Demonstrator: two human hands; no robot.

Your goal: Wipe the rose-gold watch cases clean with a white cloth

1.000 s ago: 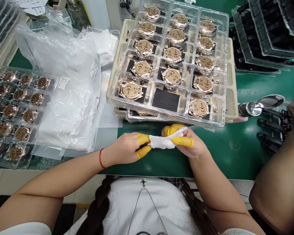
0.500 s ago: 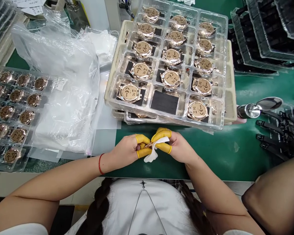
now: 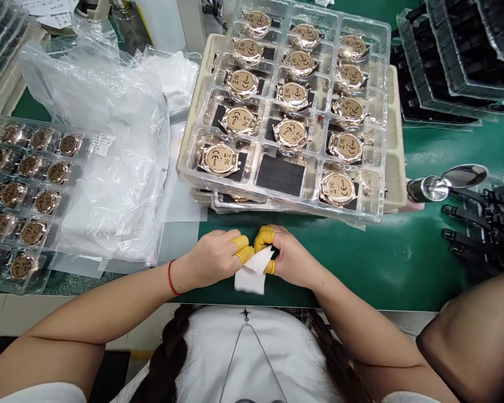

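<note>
As hands (image 3: 218, 254) (image 3: 294, 258) meet — white cloth (image 3: 250, 281), dark object (image 3: 274, 253)

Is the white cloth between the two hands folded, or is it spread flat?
Folded: the white cloth shows a slanting upper flap and a lower part hanging beneath it.

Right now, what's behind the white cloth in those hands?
A small black patch shows between the white cloth and right hand, green table around them. Anything else behind the cloth is covered; I can't see it.
</note>
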